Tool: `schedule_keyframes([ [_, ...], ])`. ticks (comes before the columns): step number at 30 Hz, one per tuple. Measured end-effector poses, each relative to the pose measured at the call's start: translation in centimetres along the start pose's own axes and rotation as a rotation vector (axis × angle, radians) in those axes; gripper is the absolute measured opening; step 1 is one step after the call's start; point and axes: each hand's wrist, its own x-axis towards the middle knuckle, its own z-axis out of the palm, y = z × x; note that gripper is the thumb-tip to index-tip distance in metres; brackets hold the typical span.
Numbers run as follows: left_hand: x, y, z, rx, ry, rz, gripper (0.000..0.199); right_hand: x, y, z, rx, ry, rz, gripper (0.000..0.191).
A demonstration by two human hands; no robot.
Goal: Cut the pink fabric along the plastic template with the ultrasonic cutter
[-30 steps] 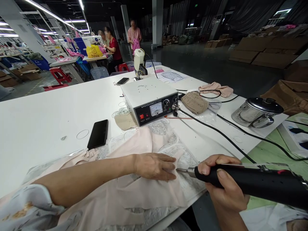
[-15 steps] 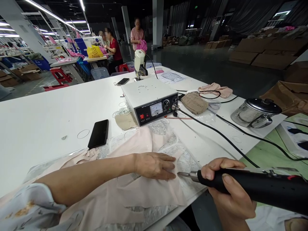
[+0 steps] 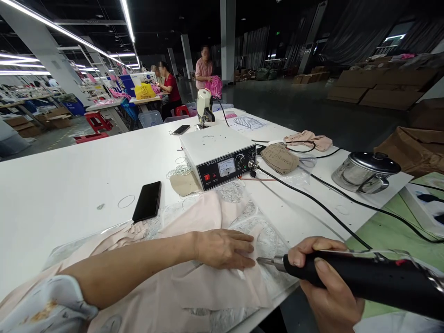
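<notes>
My left hand (image 3: pixel 224 249) lies flat on thin pale pink fabric (image 3: pixel 215 289), palm down, fingers slightly apart and pointing right. In my right hand (image 3: pixel 328 273) is a black handheld ultrasonic tool (image 3: pixel 378 277), fingers and thumb wrapped around its front end. Its pointed metal tip (image 3: pixel 265 261) aims left and sits at the fabric, just right of my left fingertips; whether it touches, I cannot tell. Under the fabric lies a clear, scuffed sheet (image 3: pixel 274 236). Behind my hands stands a white control box (image 3: pixel 225 164) with a dial, knobs and a cable plugged into its front.
A black phone (image 3: pixel 147 201) and loose thin rings (image 3: pixel 126 201) lie left on the white table (image 3: pixel 69 185). Brown card templates (image 3: pixel 279 158), black cables (image 3: pixel 308 203) and a lidded metal-and-glass mug (image 3: pixel 366 171) are on the right. Beyond stand a small machine (image 3: pixel 204 106) and people.
My view has tilted up slightly, so the table and box appear lower. My left hand stays on the fabric, and the tool tip remains beside its fingertips.
</notes>
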Motion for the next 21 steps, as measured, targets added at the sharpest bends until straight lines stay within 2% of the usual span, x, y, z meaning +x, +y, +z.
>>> schedule_keyframes([
  [3, -1.1, 0.8, -0.4, -0.087, 0.121, -0.113, 0.029, 0.1, -0.7, -0.1, 0.043, 0.191, 0.008, 0.013],
  [6, -2.5, 2.8, -0.5, -0.136, 0.296, -0.369, 0.028, 0.4, -1.0, -0.5, 0.092, 0.398, 0.002, 0.017],
  [8, -3.3, 4.5, -0.3, -0.146, 0.295, -0.543, 0.023, 0.4, -1.0, -0.8, 0.112, 0.470, 0.004, 0.020],
  [10, -3.6, 5.9, 0.2, -0.122, 0.216, -0.696, 0.014, 0.2, -0.8, -1.2, 0.127, 0.465, 0.030, 0.021],
  [13, -3.2, 6.8, 1.1, -0.077, 0.164, -0.844, 0.016, -0.5, -0.8, -1.8, 0.065, 0.398, 0.066, 0.018],
  [15, -2.7, 6.7, 1.6, -0.079, 0.186, -0.868, 0.013, -1.1, -0.8, -2.5, -0.038, 0.359, 0.078, 0.019],
  [17, -2.2, 6.3, 1.9, -0.100, 0.207, -0.863, 0.004, -1.7, -0.8, -3.6, -0.117, 0.305, 0.119, 0.029],
  [19, -2.0, 6.0, 2.0, -0.127, 0.231, -0.842, 0.007, -2.5, -0.5, -5.2, -0.155, 0.231, 0.186, 0.040],
  [21, -2.2, 5.9, 1.6, -0.157, 0.259, -0.812, 0.009, -3.6, -0.2, -6.9, -0.243, 0.162, 0.220, 0.042],
])
